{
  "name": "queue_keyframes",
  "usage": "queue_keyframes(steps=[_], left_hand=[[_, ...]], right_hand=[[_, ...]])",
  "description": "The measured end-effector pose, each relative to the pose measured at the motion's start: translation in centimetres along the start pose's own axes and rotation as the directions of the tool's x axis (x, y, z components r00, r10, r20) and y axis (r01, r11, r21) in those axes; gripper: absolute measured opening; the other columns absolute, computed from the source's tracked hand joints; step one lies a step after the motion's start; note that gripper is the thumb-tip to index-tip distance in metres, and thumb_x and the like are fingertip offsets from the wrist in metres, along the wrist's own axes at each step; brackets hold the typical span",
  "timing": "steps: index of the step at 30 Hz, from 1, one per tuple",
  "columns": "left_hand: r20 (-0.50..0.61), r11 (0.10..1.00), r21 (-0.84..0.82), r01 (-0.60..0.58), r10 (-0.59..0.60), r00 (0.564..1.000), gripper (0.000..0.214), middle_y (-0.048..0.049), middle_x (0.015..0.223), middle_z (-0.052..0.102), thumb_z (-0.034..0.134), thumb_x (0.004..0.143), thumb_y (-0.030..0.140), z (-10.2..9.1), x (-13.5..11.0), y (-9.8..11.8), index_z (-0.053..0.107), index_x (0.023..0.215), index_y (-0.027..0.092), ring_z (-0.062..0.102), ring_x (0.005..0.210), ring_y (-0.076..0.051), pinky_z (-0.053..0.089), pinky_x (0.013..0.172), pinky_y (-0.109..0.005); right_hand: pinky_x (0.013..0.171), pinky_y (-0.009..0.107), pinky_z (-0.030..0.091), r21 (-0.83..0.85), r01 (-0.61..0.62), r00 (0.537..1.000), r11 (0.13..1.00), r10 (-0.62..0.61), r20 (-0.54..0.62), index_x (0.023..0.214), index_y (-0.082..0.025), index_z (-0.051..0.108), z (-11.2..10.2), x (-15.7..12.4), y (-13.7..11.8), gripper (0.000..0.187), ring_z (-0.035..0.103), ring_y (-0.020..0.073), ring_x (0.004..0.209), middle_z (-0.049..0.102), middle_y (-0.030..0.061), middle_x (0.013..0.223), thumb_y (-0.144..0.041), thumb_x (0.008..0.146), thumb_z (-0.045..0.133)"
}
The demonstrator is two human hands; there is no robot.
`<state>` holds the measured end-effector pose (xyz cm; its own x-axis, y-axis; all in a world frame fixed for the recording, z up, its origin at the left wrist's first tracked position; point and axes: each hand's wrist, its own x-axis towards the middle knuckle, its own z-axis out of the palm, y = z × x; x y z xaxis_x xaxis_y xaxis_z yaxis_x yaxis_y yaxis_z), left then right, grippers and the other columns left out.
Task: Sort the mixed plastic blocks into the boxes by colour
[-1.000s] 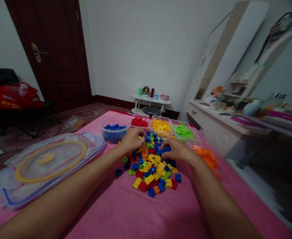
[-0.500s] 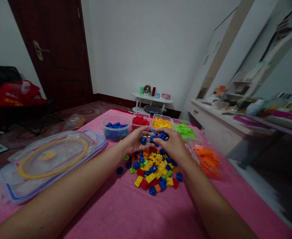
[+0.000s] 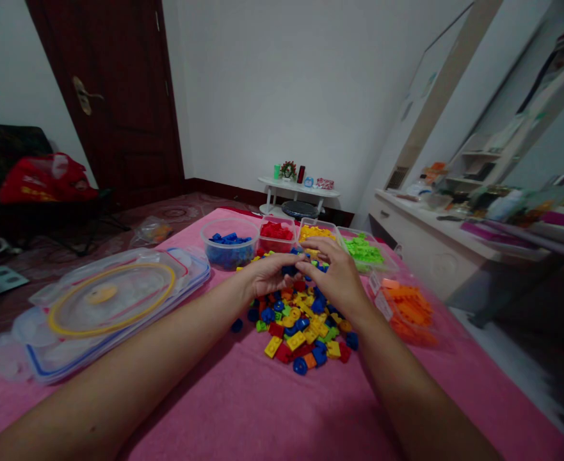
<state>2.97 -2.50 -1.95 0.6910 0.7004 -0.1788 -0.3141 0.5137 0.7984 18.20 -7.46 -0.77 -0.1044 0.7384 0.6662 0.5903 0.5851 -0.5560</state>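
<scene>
I see the left hand (image 3: 273, 274) and right hand (image 3: 333, 272) meeting above the heap of mixed blocks (image 3: 305, 328), fingers half hiding blue blocks (image 3: 290, 270) between them, so I can't tell which grips, and partly masking yellow blocks (image 3: 316, 232) beyond.

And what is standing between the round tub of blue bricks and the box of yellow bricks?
In the head view, the clear box of red bricks stands between the round tub and the yellow-brick box.
</scene>
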Motion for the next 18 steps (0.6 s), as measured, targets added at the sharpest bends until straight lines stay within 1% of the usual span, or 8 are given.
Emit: queue_keyframes(steps=[2, 4, 7, 9, 10, 13, 15, 18], left_hand=[[-0.086, 0.976, 0.179, -0.121, 0.138, 0.987, 0.013, -0.0021, 0.069, 0.059, 0.065, 0.076, 0.017, -0.4, 0.0, 1.0, 0.063, 0.088, 0.011, 0.051, 0.052, -0.004, 0.029, 0.037, -0.008], [-0.187, 0.843, 0.462, -0.275, 0.396, 0.899, 0.020, -0.0027, 0.074, 0.061, 0.066, 0.075, 0.022, -1.3, -0.2, 2.5, 0.064, 0.092, 0.012, 0.049, 0.053, -0.005, 0.032, 0.041, -0.012], [-0.200, 0.385, 0.896, -0.223, 0.796, 0.571, 0.025, -0.0047, 0.085, 0.065, 0.064, 0.075, 0.026, -3.6, -0.8, 5.0, 0.066, 0.097, 0.014, 0.056, 0.070, -0.012, 0.046, 0.062, -0.022], [-0.080, 0.095, 0.995, -0.010, 0.894, 0.441, 0.028, -0.0075, 0.097, 0.065, 0.061, 0.076, 0.023, -5.3, -1.1, 6.0, 0.067, 0.101, 0.015, 0.057, 0.091, -0.019, 0.046, 0.083, -0.031], [-0.037, -0.002, 0.996, 0.087, 0.899, 0.437, 0.029, -0.0086, 0.103, 0.065, 0.060, 0.076, 0.023, -6.0, -1.2, 6.2, 0.067, 0.102, 0.015, 0.056, 0.099, -0.021, 0.043, 0.091, -0.035], [0.011, -0.148, 0.963, 0.223, 0.855, 0.518, 0.029, -0.0097, 0.114, 0.062, 0.059, 0.077, 0.027, -6.9, -1.2, 6.0, 0.069, 0.103, 0.018, 0.052, 0.111, -0.025, 0.037, 0.099, -0.040], [0.070, -0.213, 0.961, 0.179, 0.807, 0.586, 0.029, -0.0091, 0.114, 0.064, 0.058, 0.078, 0.027, -6.3, -1.0, 5.5, 0.070, 0.103, 0.018, 0.054, 0.109, -0.023, 0.039, 0.097, -0.037], [0.162, -0.280, 0.960, 0.027, 0.629, 0.761, 0.027, -0.0068, 0.097, 0.070, 0.057, 0.077, 0.021, -4.4, -1.0, 4.8, 0.071, 0.099, 0.018, 0.062, 0.090, -0.019, 0.045, 0.084, -0.029]], right_hand=[[0.083, 0.036, 0.051, -0.039, -0.012, 1.000, 0.999, 0.013, 0.002, 0.092, -0.021, 0.069, -0.4, 0.1, 0.5, 0.019, 0.062, 0.0202, 0.097, 0.065, 0.0059, 0.103, -0.022, 0.073, 0.066], [0.075, 0.033, 0.053, -0.030, -0.063, 0.998, 0.998, 0.062, -0.009, 0.087, -0.019, 0.070, -0.7, 0.2, 1.3, 0.014, 0.065, 0.0183, 0.084, 0.068, 0.0056, 0.094, -0.022, 0.074, 0.064], [0.068, 0.030, 0.052, -0.042, -0.129, 0.992, 0.991, 0.129, -0.018, 0.084, -0.018, 0.070, -0.9, 0.3, 2.3, 0.014, 0.065, 0.0171, 0.076, 0.069, 0.0052, 0.089, -0.022, 0.074, 0.062], [0.068, 0.030, 0.051, -0.083, -0.154, 0.988, 0.985, 0.154, -0.008, 0.085, -0.019, 0.071, -0.9, 0.3, 2.6, 0.015, 0.065, 0.0173, 0.076, 0.070, 0.0050, 0.087, -0.022, 0.075, 0.061], [0.068, 0.030, 0.051, -0.109, -0.166, 0.986, 0.980, 0.167, 0.002, 0.085, -0.019, 0.071, -0.9, 0.2, 2.6, 0.015, 0.064, 0.0174, 0.075, 0.070, 0.0048, 0.086, -0.023, 0.075, 0.061], [0.072, 0.031, 0.049, -0.212, -0.179, 0.975, 0.961, 0.202, 0.094, 0.085, -0.018, 0.071, -0.5, -0.1, 2.6, 0.016, 0.063, 0.0180, 0.076, 0.070, 0.0051, 0.084, -0.021, 0.073, 0.061], [0.075, 0.031, 0.048, -0.278, -0.161, 0.958, 0.947, 0.217, 0.186, 0.090, -0.017, 0.072, 0.0, -0.6, 2.6, 0.020, 0.063, 0.0185, 0.081, 0.070, 0.0058, 0.089, -0.019, 0.073, 0.061], [0.078, 0.030, 0.047, -0.340, -0.120, 0.927, 0.933, 0.228, 0.299, 0.106, -0.019, 0.069, 1.0, -1.4, 3.0, 0.036, 0.062, 0.0187, 0.085, 0.069, 0.0065, 0.098, -0.018, 0.071, 0.062]])
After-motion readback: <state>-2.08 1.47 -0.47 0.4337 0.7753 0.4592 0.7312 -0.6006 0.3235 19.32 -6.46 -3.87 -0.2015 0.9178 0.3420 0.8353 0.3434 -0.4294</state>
